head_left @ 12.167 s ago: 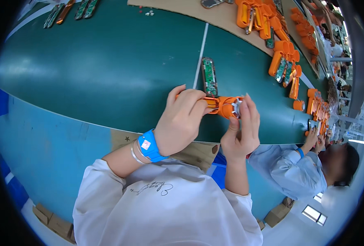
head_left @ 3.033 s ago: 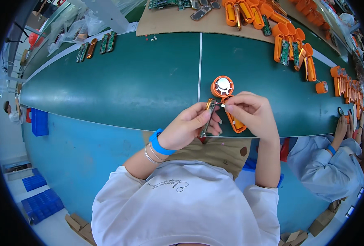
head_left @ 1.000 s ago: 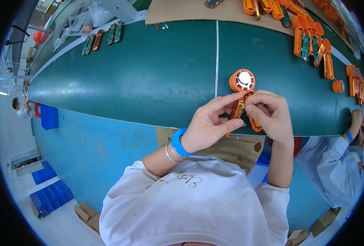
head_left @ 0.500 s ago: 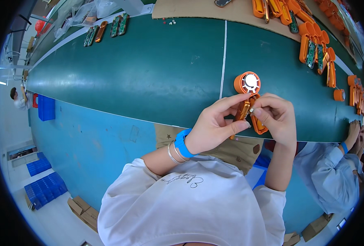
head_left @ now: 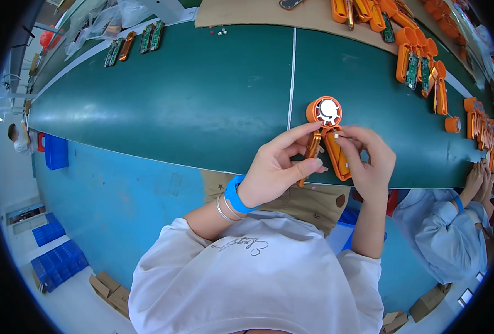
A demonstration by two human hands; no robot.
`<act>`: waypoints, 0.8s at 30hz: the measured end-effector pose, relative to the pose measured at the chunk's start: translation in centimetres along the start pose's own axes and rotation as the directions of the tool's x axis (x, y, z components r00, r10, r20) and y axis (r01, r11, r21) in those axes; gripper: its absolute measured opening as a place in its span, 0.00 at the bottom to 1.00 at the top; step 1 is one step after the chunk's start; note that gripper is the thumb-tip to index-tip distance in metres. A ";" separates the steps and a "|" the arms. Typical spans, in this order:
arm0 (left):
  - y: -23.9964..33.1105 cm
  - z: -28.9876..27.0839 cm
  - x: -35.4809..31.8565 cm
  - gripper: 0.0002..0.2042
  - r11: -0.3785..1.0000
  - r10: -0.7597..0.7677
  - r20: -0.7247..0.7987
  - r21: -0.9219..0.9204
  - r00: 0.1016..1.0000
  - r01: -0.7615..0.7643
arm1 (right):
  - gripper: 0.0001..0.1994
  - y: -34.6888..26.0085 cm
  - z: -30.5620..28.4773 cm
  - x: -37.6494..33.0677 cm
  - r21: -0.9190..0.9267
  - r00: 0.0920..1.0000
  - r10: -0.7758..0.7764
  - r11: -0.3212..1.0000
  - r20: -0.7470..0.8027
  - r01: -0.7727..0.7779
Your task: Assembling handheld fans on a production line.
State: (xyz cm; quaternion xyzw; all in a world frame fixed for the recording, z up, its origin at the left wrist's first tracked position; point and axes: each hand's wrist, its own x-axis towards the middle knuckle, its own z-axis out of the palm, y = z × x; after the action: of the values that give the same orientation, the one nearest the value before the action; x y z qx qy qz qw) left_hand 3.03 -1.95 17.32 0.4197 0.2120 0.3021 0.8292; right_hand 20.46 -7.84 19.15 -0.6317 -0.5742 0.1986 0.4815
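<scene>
An orange handheld fan (head_left: 310,113) lies on the green table in front of me, its round head away from me and its open handle (head_left: 341,162) towards me. A yellow-orange part lies inside that handle. My left hand (head_left: 275,170) grips a narrow, glossy orange handle cover (head_left: 313,146) between thumb and fingers, tilted, just left of the open handle. With thumb and index finger, my right hand (head_left: 374,161) pinches a small white connector (head_left: 337,135) at the handle's upper end, below the fan head. Any wire on the connector is too fine to make out.
Several green circuit boards (head_left: 151,37) and an orange cover (head_left: 127,46) lie at the far left. More orange fans (head_left: 407,55) line the table's right side, some with boards. Cardboard (head_left: 314,19) covers the back. A co-worker's hands (head_left: 477,177) are at the right edge.
The view has shifted slightly. My left hand has drawn the cover a little left, away from the handle. My right hand has moved the white connector up towards the fan head.
</scene>
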 end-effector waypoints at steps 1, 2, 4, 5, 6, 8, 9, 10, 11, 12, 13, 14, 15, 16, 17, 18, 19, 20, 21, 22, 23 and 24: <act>0.0 0.0 0.0 0.27 1.000 0.002 0.001 0.002 1.000 -0.002 | 0.08 -0.2 -0.1 0.0 -0.202 0.995 -0.100 0.974 0.011 0.100; -0.1 -0.1 0.0 0.27 1.000 0.004 0.002 0.003 1.000 -0.004 | 0.08 0.2 0.1 0.0 -0.204 0.995 -0.102 0.974 0.012 0.102; -0.1 0.0 0.0 0.27 1.000 0.003 0.006 -0.001 1.000 -0.003 | 0.09 1.3 0.5 0.0 -0.324 0.903 -0.427 0.863 -0.055 0.389; -0.1 0.0 0.0 0.27 1.000 0.002 0.007 -0.003 1.000 -0.002 | 0.09 1.2 0.6 0.1 -0.334 0.884 -0.461 0.846 -0.072 0.415; -0.1 0.0 0.0 0.27 1.000 0.005 0.006 -0.003 1.000 -0.004 | 0.09 1.2 0.5 0.2 -0.334 0.883 -0.463 0.846 -0.072 0.417; -0.1 0.0 0.0 0.27 1.000 0.005 0.005 0.002 1.000 -0.005 | 0.09 1.0 0.4 0.2 -0.279 0.933 -0.360 0.897 -0.008 0.344; -0.1 0.0 0.0 0.27 1.000 0.006 0.006 0.002 1.000 -0.006 | 0.09 0.9 0.3 0.3 -0.280 0.933 -0.361 0.896 -0.009 0.344; -0.1 -0.1 0.0 0.27 1.000 0.012 0.009 -0.002 1.000 -0.012 | 0.08 0.8 0.3 0.4 -0.169 0.961 -0.277 0.947 -0.002 0.273; -0.2 -0.1 0.0 0.27 1.000 0.017 0.012 -0.006 1.000 -0.017 | 0.08 0.6 0.2 0.6 -0.058 0.981 -0.192 0.980 0.014 0.193; -0.2 -0.1 0.0 0.27 1.000 0.015 0.012 -0.004 1.000 -0.015 | 0.08 0.3 -0.1 0.8 -0.056 0.982 -0.191 0.980 0.012 0.191; -0.3 -0.1 0.0 0.26 1.000 0.029 0.015 0.011 0.999 -0.029 | 0.06 -0.2 -0.5 1.2 -0.050 0.983 -0.154 0.986 0.097 0.160; -0.3 -0.1 0.0 0.26 0.999 0.042 0.017 0.026 0.999 -0.043 | 0.05 -0.4 -0.7 1.4 -0.047 0.977 -0.117 0.991 0.181 0.127; -0.3 -0.1 0.1 0.26 0.999 0.037 0.022 0.026 0.999 -0.037 | 0.04 -0.4 -0.8 1.3 0.051 0.975 -0.008 0.999 0.222 -0.003; -0.2 -0.1 0.1 0.26 0.999 0.036 0.033 0.027 0.999 -0.037 | 0.04 -0.2 -0.8 1.3 0.049 0.976 -0.003 0.999 0.217 -0.008; -0.2 -0.1 0.1 0.26 0.999 0.036 0.044 0.029 0.998 -0.037 | 0.03 0.1 -0.9 1.4 0.120 0.968 0.031 0.991 0.249 -0.062; -0.2 -0.1 0.1 0.26 0.999 0.035 0.046 0.031 0.998 -0.036 | 0.03 0.3 -0.9 1.5 0.191 0.957 0.055 0.975 0.285 -0.113; -0.3 -0.2 0.1 0.26 0.998 0.029 0.044 0.047 0.999 -0.031 | 0.03 0.3 -0.8 1.5 0.192 0.958 0.055 0.975 0.283 -0.113; -0.4 -0.2 0.1 0.26 0.998 0.024 0.042 0.063 0.999 -0.026 | 0.03 0.2 -0.7 1.5 0.226 0.947 0.076 0.962 0.313 -0.152; -0.5 -0.4 0.1 0.26 0.998 0.023 0.041 0.064 0.999 -0.025 | 0.03 0.1 -0.7 1.6 0.259 0.934 0.094 0.947 0.345 -0.191; -0.5 -0.5 0.1 0.27 0.997 0.027 0.061 0.072 0.998 -0.031 | 0.03 0.1 -0.7 1.6 0.260 0.934 0.094 0.946 0.345 -0.192; -0.6 -0.6 0.1 0.27 0.996 0.031 0.080 0.081 0.996 -0.038 | 0.03 0.1 -0.7 1.7 0.264 0.932 0.094 0.945 0.349 -0.194; -0.6 -0.7 0.1 0.27 0.996 0.031 0.079 0.081 0.996 -0.037 | 0.03 0.1 -0.7 1.7 0.266 0.931 0.095 0.944 0.353 -0.197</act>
State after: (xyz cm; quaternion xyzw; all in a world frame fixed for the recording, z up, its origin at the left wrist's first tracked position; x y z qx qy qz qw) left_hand 2.90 -1.78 16.41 0.4686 0.1846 0.2907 0.8135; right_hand 21.54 -6.52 19.86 -0.5504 -0.5621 0.4228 0.4499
